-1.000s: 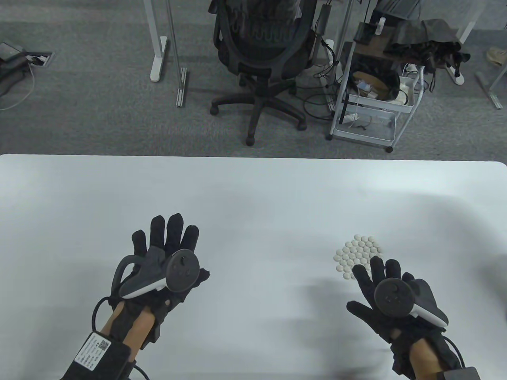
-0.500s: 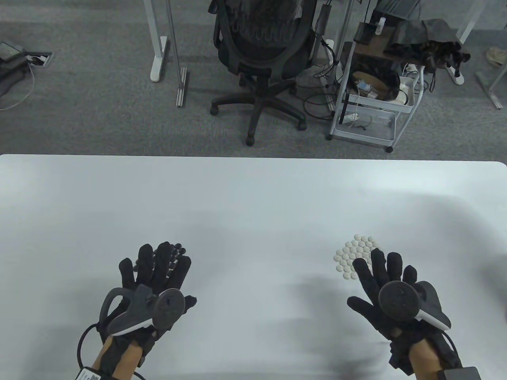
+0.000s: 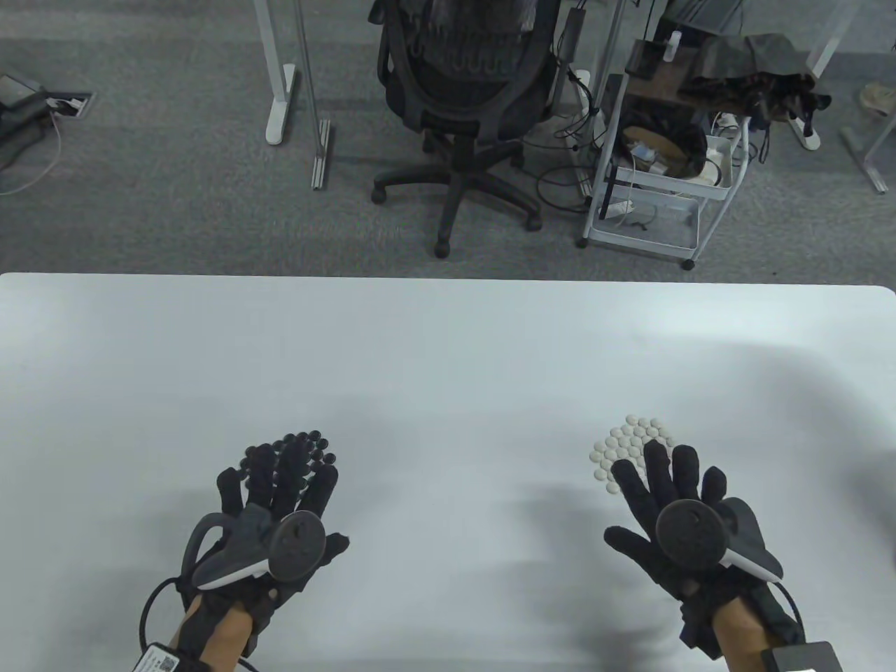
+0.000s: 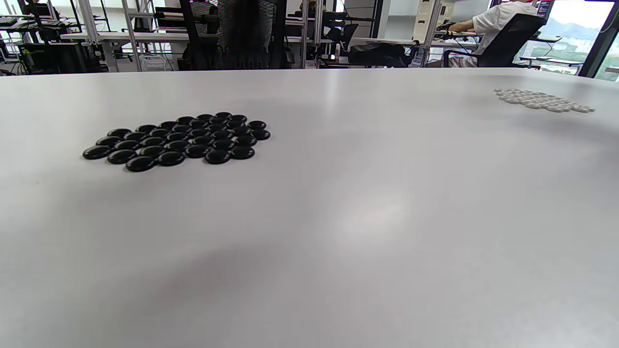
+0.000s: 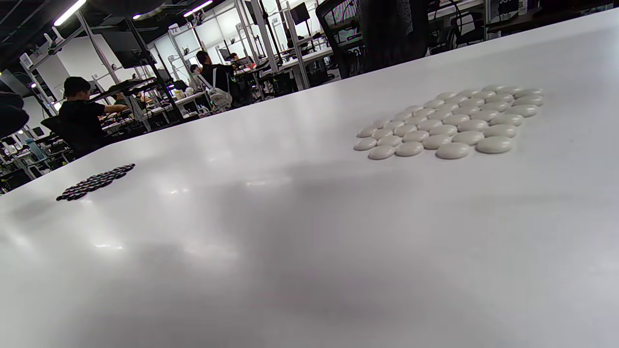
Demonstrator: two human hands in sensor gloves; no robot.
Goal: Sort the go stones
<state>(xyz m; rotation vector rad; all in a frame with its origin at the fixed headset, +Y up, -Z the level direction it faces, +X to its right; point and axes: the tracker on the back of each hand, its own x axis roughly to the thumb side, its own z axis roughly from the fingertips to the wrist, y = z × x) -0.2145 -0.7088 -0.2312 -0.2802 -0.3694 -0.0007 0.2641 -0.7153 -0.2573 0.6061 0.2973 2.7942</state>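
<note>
A flat cluster of black Go stones (image 3: 308, 448) lies on the white table (image 3: 448, 350) at the left; it shows whole in the left wrist view (image 4: 179, 141). My left hand (image 3: 280, 483) hovers over its near part, fingers spread, holding nothing. A flat cluster of white Go stones (image 3: 630, 441) lies at the right; it shows in the right wrist view (image 5: 449, 123). My right hand (image 3: 658, 483) is spread over its near edge, holding nothing. The black cluster shows far off in the right wrist view (image 5: 94, 182), the white one in the left wrist view (image 4: 541, 100).
Past the table's far edge stand an office chair (image 3: 465, 91) and a white cart (image 3: 658, 175) with cables. The table between the two clusters is bare.
My left hand has drawn back toward me, uncovering the far part of the black cluster. My right hand has shifted slightly forward and left over the white stones.
</note>
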